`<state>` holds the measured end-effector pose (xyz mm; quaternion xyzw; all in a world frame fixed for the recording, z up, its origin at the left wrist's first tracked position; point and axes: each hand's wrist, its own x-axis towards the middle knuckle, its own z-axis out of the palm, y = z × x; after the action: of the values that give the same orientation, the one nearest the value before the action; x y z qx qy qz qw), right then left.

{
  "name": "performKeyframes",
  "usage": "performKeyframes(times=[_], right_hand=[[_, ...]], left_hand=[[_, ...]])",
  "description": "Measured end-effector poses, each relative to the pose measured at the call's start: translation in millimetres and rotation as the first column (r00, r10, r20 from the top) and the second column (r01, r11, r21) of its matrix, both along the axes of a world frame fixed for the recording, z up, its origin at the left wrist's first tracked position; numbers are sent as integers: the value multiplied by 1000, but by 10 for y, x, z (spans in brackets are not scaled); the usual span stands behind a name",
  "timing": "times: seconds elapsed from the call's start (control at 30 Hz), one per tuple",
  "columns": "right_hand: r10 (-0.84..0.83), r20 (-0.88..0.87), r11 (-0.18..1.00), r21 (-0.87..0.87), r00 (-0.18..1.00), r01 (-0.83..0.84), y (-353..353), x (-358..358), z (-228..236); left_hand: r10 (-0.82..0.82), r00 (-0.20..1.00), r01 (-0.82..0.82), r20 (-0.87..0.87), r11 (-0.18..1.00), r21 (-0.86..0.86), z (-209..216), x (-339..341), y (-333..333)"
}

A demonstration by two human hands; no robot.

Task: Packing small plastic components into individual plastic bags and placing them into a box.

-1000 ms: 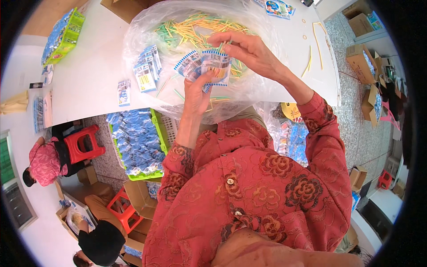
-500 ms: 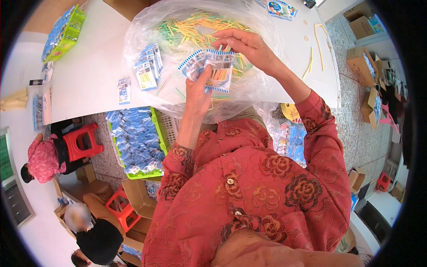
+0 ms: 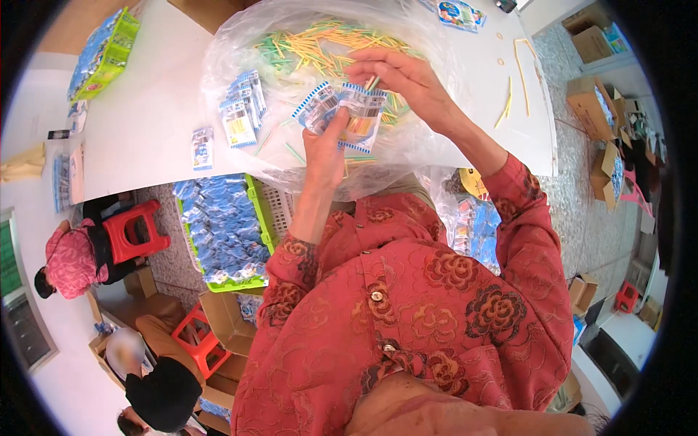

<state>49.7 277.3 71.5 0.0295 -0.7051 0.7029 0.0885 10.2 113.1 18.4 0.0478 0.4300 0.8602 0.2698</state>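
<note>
My left hand [image 3: 325,149] is closed on a few small blue-and-white plastic packets, fanned out over the table. The front packet [image 3: 362,116] has a clear window with orange and yellow sticks showing inside. My right hand [image 3: 411,83] is at the top edge of this packet, its fingers pinching thin sticks [image 3: 371,83] that stand partly in the opening. Behind both hands, a heap of short yellow, green and orange sticks [image 3: 320,45] lies on a clear plastic sheet [image 3: 233,51]. A stack of flat packets [image 3: 243,109] rests to the left of my left hand.
A single packet [image 3: 202,149] lies near the table's front edge. Below the edge stands a green crate [image 3: 263,211] full of blue packets. Longer yellow sticks [image 3: 504,103] lie at the right. Two people sit at lower left by red stools [image 3: 138,231] and cardboard boxes.
The front packet has tilted, its top leaning right. My right hand has come slightly lower with the sticks, while my left hand keeps nearly the same place.
</note>
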Motion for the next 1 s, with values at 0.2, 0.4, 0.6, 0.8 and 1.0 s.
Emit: performKeyframes(times=[0.2, 0.4, 0.6, 0.8, 1.0], right_hand=[[1, -104, 972, 233, 995, 23, 0, 55, -20], [74, -67, 980, 192, 995, -59, -6, 73, -41], [127, -9, 947, 300, 992, -119, 36, 23, 47], [119, -19, 971, 212, 993, -112, 21, 45, -11], [-24, 124, 996, 87, 992, 13, 119, 54, -173]], left_hand=[[-35, 999, 34, 38, 999, 25, 80, 45, 40], [-19, 998, 13, 64, 996, 90, 55, 41, 0], [-28, 999, 27, 24, 998, 50, 82, 56, -33], [13, 998, -16, 65, 998, 60, 34, 64, -36], [12, 998, -16, 56, 996, 83, 13, 40, -45]])
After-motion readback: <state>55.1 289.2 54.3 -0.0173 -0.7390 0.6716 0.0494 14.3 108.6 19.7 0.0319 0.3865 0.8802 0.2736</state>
